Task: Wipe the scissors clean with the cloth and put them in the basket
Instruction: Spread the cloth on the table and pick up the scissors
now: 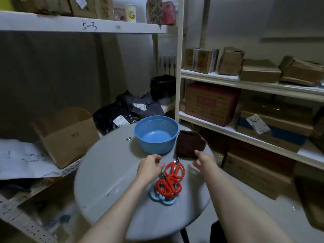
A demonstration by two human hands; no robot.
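A pile of scissors lies on the round grey table (112,172). One red-handled pair (175,168) is on top, more red handles (168,186) sit below it, and blue handles (162,199) are at the bottom. My left hand (150,166) hovers at the pile's left side, fingers curled and apart, hiding some of the blades. The dark brown cloth (190,143) lies right of the blue basket (156,134). My right hand (204,159) pinches the cloth's near edge, thumb on top. Nothing is in the basket.
An open cardboard box (66,135) and black bags (129,111) sit behind the table to the left. White shelves (245,134) with cartons stand close on the right. The table's far edge is just behind the basket.
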